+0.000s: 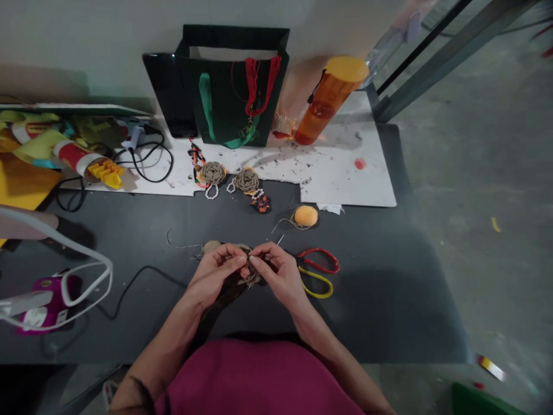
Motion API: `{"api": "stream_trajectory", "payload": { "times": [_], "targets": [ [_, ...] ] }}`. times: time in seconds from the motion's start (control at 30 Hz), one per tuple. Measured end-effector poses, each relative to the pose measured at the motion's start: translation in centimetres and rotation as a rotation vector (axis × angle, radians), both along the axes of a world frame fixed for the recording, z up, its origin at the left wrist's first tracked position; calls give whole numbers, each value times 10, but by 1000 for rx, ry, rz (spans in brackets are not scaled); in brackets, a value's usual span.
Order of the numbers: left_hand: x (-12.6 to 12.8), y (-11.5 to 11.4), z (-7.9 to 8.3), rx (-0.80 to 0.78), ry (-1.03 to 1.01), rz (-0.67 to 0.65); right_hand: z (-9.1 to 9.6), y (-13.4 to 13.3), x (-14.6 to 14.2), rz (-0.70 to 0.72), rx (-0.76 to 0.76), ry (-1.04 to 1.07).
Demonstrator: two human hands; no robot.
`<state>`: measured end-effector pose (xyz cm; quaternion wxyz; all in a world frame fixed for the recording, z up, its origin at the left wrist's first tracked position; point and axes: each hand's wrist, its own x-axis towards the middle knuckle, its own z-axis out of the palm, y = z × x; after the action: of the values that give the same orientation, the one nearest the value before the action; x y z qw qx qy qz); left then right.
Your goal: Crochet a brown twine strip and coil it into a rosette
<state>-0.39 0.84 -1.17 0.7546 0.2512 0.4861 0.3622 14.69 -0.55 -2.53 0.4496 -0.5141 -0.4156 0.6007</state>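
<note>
Close together over the grey table, my left hand [219,272] and my right hand [280,270] pinch a tan braided cord piece [250,279] between thumbs and fingers. Much of the piece is hidden by the fingers, and dark material hangs below it. A thin needle [280,239] pokes out past my right fingers; what grips it is hidden. Beside my left fingertips sits a small tan ball [211,246] with a loose thread trailing left. Scissors [318,274] with one red and one yellow handle loop lie right of my right hand, their blades hidden.
An orange thread ball [306,216] and two coiled rosettes [213,173] with beads lie beyond my hands. Farther back stand a dark green gift bag [233,98], a black phone [170,95] and an orange bottle [330,101]. A magenta device [49,302] and cables are at left.
</note>
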Motion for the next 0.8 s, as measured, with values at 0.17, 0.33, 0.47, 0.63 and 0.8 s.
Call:
{"api": "stream_trajectory", "payload": {
  "times": [0.17,0.33,0.47,0.63,0.8],
  "targets": [
    [-1,0,0,31,30,-7,-2,3,3,71,-75,97],
    [0,-1,-1,26,26,-21,-8,1,2,55,-134,213],
    [-1,-1,-1,3,-4,-30,-5,-1,-2,36,-147,326],
    [0,0,1,-23,-30,-26,-2,-1,-6,18,-123,364],
    [1,2,4,-29,-52,-36,-3,-1,-2,30,15,183]
  ]
}}
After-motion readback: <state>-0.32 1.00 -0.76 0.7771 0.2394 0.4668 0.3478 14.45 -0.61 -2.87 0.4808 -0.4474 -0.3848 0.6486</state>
